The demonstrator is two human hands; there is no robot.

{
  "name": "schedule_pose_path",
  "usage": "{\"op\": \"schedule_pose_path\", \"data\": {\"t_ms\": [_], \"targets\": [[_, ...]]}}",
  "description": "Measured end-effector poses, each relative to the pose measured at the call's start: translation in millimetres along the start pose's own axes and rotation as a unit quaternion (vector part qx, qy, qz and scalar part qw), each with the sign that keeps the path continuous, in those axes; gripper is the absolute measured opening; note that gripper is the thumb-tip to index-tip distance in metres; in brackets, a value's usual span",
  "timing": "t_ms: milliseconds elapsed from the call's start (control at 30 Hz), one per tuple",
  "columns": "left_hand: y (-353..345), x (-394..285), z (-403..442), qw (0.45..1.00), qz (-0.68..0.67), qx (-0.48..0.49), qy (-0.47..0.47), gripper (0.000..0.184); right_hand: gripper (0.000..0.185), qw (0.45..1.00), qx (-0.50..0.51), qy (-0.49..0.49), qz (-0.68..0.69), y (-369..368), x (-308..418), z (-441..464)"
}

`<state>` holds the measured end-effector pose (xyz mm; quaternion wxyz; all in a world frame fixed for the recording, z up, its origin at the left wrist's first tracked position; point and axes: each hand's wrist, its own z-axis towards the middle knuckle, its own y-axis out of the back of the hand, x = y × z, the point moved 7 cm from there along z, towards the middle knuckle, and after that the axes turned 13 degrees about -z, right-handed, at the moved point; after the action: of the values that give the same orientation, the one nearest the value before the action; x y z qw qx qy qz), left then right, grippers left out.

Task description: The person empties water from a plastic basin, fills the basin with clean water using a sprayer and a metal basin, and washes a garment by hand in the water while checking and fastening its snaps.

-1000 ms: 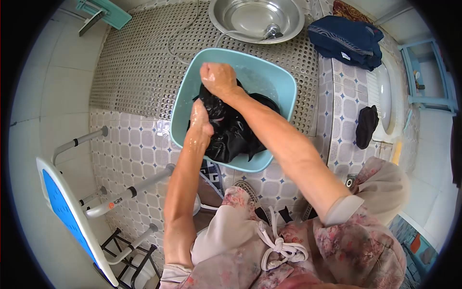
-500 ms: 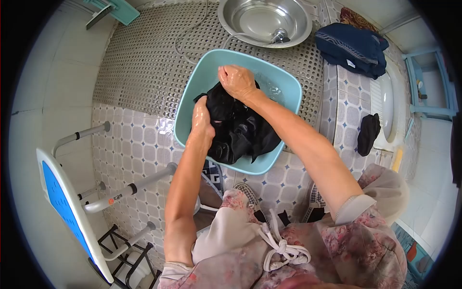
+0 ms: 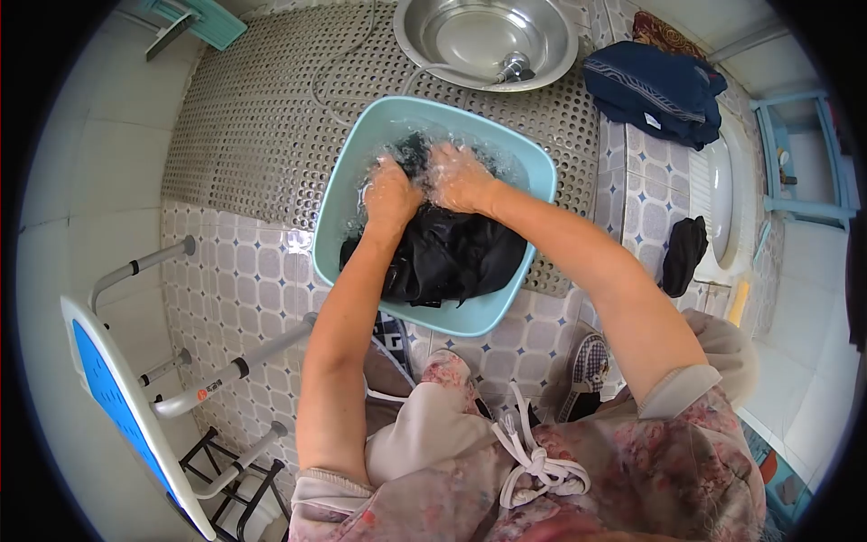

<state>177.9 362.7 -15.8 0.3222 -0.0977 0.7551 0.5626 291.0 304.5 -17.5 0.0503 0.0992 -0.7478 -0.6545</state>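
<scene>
Left hand (image 3: 392, 194), right hand (image 3: 461, 179) lowered at wet black cloth (image 3: 452, 257), basin rim (image 3: 470, 322) apart

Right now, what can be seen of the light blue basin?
The basin, light blue and squarish with rounded corners, looks like plastic. It sits upright across the edge between perforated mat and patterned tiles. Inside are splashing water and bunched black cloth; the left hand and right hand are in it, neither visibly touching its walls.

Cloth (image 3: 452, 257) in tub (image 3: 470, 318), basin (image 3: 465, 41) behind it, clothes (image 3: 646, 86) right, seat (image 3: 122, 402) left
</scene>
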Motion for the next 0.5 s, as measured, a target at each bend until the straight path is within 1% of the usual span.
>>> {"op": "schedule_pose_path", "data": {"t_ms": [67, 100, 133, 167, 200, 233, 333, 367, 467, 500], "targets": [[5, 10, -3, 0.998, -0.058, -0.008, 0.014, 0.072, 0.054, 1.000, 0.006, -0.002, -0.010, 10, -3, -4], [20, 8, -10, 0.992, -0.106, -0.035, 0.056, 0.067, 0.057, 1.000, 0.003, -0.010, -0.002, 13, -5, -6], [19, 26, -10, 0.975, -0.196, -0.102, 0.035, 0.053, 0.060, 1.000, 0.002, -0.017, 0.008, 14, -4, -11], [12, 46, -9, 0.927, -0.355, -0.110, 0.055, 0.045, 0.064, 0.998, -0.024, -0.050, 0.037, 18, -8, -20], [8, 59, -10, 0.853, -0.503, -0.116, 0.073, 0.037, 0.069, 0.993, -0.051, -0.083, 0.066, 23, -15, -32], [26, 48, -22, 0.845, -0.511, -0.127, 0.087, 0.029, 0.073, 0.985, -0.081, -0.120, 0.095, 31, -21, -39], [41, 42, -45, 0.769, -0.608, -0.164, 0.114, 0.030, 0.080, 0.961, 0.038, -0.243, 0.123, 29, -29, -60], [46, 33, -52, 0.759, -0.619, -0.167, 0.114, 0.033, 0.072, 0.947, 0.062, -0.285, 0.135, 30, -29, -62], [47, 23, -63, 0.727, -0.610, -0.129, 0.288, 0.041, 0.051, 0.913, 0.013, -0.295, 0.280, 7, -40, -50], [38, 23, -61, 0.694, -0.640, -0.021, 0.328, 0.049, 0.048, 0.916, -0.064, -0.274, 0.286, 19, -39, -47]]}}
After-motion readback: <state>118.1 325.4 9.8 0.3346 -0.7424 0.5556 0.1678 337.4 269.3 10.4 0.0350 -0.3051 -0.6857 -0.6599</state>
